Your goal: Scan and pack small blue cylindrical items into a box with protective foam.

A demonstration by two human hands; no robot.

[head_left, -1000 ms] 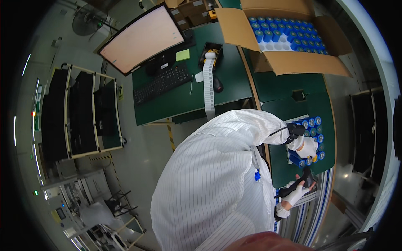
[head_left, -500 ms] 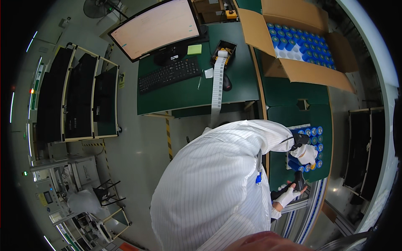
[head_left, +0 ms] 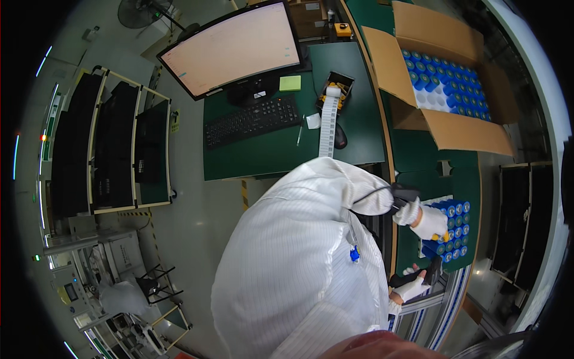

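Observation:
Blue cylindrical battery cells (head_left: 459, 230) stand upright in rows on a white tray at the right, on a green work surface. My left hand (head_left: 429, 222), in a white half-finger glove, reaches over the left side of these cells. Its fingers are drawn together, with a small yellow-orange piece (head_left: 441, 237) at their tips; I cannot make out what it is. A black device (head_left: 404, 198) is strapped at that wrist. Below, close to the nearest cells, my right hand (head_left: 411, 289), gloved likewise, is closed round a black handheld scanner (head_left: 435, 272), its head toward the cells.
An open cardboard box (head_left: 469, 133) of blue cells in white foam stands at the far right. On the green desk are a monitor (head_left: 233, 45), a keyboard (head_left: 251, 121), a mouse (head_left: 340, 136) and a label strip (head_left: 328, 125). Metal rails (head_left: 445, 305) lie beside my right hand.
My left hand has drawn back leftward over the cells, uncovering more of them. The scanner in my right hand has turned slightly. The whole view has shifted a little.

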